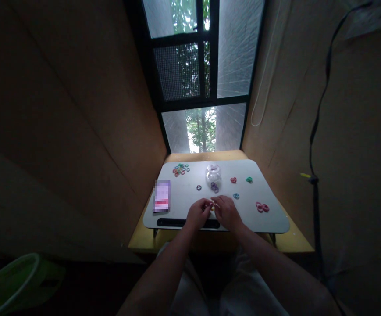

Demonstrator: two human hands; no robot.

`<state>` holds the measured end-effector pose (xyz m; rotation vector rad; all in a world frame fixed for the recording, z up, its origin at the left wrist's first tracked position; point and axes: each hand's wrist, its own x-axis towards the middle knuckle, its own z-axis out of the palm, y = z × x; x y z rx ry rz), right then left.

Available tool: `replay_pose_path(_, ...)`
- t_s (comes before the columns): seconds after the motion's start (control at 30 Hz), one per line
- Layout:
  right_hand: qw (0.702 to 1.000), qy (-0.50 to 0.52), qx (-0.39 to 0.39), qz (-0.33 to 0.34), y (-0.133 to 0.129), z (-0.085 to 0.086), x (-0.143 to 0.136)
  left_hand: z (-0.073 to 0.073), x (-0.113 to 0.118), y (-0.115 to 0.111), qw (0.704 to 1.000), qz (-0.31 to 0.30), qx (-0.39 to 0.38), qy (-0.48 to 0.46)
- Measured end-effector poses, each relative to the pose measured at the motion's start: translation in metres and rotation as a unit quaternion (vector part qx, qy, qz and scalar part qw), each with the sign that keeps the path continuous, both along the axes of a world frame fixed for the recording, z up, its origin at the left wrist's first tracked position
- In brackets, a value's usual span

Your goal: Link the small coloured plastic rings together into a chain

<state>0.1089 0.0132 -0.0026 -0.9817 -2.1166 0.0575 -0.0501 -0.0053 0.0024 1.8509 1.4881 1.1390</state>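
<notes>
At the front middle of the white lap table (190, 175), my left hand (199, 213) and my right hand (227, 212) meet, fingertips pinched together. Between them shows a small reddish and yellow thing (213, 208), perhaps a hair tie, mostly hidden by the fingers. Just beyond the hands lie purple hair ties (214, 188) in front of a clear round jar (213, 174). A single dark purple hair tie (198, 188) rests to the left. Right of my right hand are blue hair ties (236, 196) and, farther out, pinkish-red hair ties (262, 207).
A mixed pile of hair ties (180, 169) sits at the far left of the table. Red hair ties (233, 180) and green ones (249, 179) lie at the right. A blurred-out phone-like slab (162, 196) is at the left edge. A black slot (173, 223) runs along the front.
</notes>
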Motion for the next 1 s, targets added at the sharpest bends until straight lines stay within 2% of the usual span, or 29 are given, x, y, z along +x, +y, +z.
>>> replay_pose_path(0.4,1.000,-0.023,-0.001,0.017,-0.0030,0.0017,-0.0005,0.0016,0.0013,-0.0019,0.999,0.034,-0.017,0.015)
replay_pose_path(1.0,1.000,0.001,-0.005,-0.002,-0.0017,0.0010,0.0010,0.0003,0.0015,-0.0040,0.999,0.030,-0.020,0.005)
